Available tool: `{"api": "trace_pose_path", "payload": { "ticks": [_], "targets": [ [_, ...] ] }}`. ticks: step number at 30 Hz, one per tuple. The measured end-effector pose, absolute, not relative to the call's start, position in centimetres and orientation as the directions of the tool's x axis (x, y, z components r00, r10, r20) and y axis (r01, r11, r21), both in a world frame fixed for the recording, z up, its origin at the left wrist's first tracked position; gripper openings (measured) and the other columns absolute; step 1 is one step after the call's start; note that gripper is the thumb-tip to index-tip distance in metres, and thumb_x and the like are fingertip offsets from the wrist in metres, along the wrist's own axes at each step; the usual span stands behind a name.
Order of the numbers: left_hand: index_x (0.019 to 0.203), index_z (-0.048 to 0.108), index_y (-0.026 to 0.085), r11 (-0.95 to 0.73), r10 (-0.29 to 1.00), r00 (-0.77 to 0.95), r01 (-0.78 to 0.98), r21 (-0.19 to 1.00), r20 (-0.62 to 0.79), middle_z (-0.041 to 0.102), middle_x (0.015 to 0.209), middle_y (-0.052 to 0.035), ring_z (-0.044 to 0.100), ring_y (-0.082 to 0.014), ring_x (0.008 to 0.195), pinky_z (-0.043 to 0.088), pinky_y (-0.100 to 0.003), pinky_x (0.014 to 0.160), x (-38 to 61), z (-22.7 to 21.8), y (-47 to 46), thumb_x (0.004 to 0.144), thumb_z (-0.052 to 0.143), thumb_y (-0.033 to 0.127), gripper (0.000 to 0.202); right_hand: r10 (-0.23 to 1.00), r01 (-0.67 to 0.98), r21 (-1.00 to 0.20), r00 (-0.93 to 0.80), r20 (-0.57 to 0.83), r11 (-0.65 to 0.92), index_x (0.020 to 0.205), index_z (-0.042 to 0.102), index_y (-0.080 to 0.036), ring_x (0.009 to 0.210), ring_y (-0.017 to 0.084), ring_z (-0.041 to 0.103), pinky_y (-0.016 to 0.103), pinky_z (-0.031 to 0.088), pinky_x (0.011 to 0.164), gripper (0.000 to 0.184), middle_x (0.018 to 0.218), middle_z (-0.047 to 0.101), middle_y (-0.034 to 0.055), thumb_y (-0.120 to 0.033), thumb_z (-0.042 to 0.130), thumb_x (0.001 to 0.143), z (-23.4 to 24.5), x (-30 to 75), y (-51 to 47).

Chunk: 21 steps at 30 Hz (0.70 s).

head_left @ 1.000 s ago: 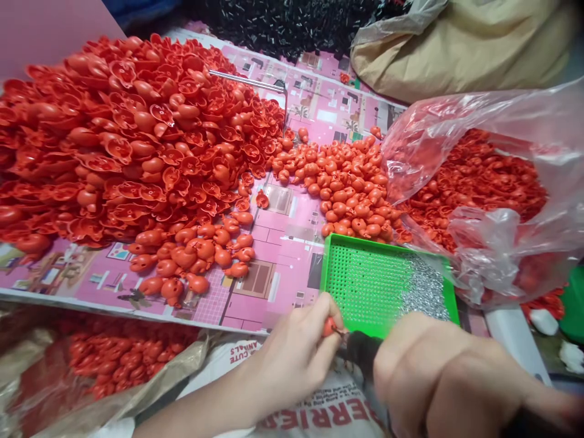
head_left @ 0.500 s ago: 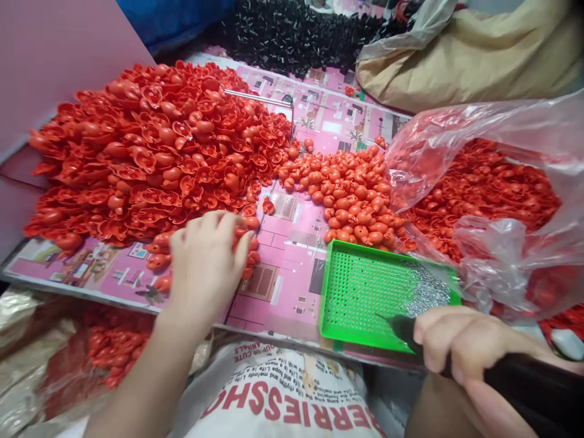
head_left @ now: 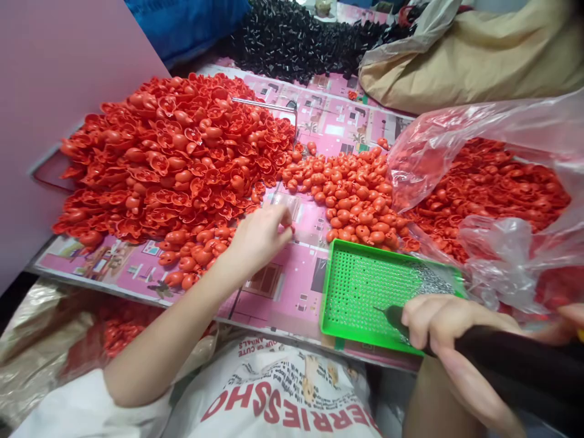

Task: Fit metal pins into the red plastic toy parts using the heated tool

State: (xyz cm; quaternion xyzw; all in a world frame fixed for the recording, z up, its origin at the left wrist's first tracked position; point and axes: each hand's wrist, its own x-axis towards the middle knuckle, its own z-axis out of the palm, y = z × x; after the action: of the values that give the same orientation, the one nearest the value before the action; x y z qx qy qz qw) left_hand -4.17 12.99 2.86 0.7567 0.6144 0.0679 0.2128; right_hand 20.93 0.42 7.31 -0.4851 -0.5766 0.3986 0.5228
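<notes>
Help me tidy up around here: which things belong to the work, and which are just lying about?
Belong to the work:
- left hand, at the red plastic pieces
- right hand, gripping a black-handled tool
- green perforated tray
- silver metal bits

Just lying about:
- L-shaped metal rod
- tan sack
- heap of small black parts

A pale pink board [head_left: 68, 121] rises on my left beside my paper-covered worktop [head_left: 337, 121], with blue fabric [head_left: 182, 24] and a tan sack [head_left: 474, 61] beyond it.

On the white cotton T-shirt [head_left: 292, 395], I read upside-down red block letters [head_left: 269, 410], "ERIES SHO", cut off at both ends. Small black print [head_left: 253, 345] above them reads "CUTE ANIMALS".
</notes>
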Motion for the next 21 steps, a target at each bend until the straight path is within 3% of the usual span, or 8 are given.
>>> {"api": "trace_pose_path", "payload": {
  "ticks": [3, 6, 21],
  "targets": [
    [0.099, 0.065, 0.019, -0.197, 0.927, 0.352, 0.750, 0.632, -0.129, 0.070, 0.094, -0.0045, 0.061, -0.0178, 0.080, 0.042, -0.029, 0.070, -3.5, 2.4, 10.6, 0.086, 0.056, 0.026, 0.018, 0.972, 0.109, -0.967, 0.006, 0.233, 0.231, 0.065, 0.053, -0.020, 0.050, 0.017, 0.055, 0.039, 0.044, 0.059, 0.018, 0.052, 0.053, 0.0003, -0.026, 0.062, 0.080, 6.9, 21.0, 0.4],
    [0.087, 0.067, 0.019, -0.178, 0.902, 0.408, 0.652, 0.737, -0.143, 0.070, 0.085, -0.0026, 0.057, -0.0141, 0.069, 0.039, -0.027, 0.063, -2.5, 1.3, 8.8, 0.087, 0.057, 0.028, 0.013, 0.969, 0.090, -0.969, 0.071, 0.236, 0.229, 0.064, 0.052, -0.019, 0.049, 0.015, 0.053, 0.038, 0.043, 0.057, 0.021, 0.051, 0.052, -0.0004, -0.027, 0.063, 0.080, 6.9, 20.6, 0.5],
    [0.077, 0.070, 0.021, -0.094, 0.903, 0.319, 0.800, 0.593, -0.287, 0.071, 0.073, -0.0028, 0.060, -0.0172, 0.063, 0.030, -0.028, 0.055, -1.5, 0.8, 9.2, 0.086, 0.057, 0.035, 0.020, 0.970, 0.099, -0.966, 0.029, 0.243, 0.239, 0.063, 0.053, -0.019, 0.051, 0.014, 0.055, 0.034, 0.045, 0.057, 0.017, 0.052, 0.054, -0.0007, -0.020, 0.062, 0.078, 6.8, 20.4, 0.8]
  ]
}}
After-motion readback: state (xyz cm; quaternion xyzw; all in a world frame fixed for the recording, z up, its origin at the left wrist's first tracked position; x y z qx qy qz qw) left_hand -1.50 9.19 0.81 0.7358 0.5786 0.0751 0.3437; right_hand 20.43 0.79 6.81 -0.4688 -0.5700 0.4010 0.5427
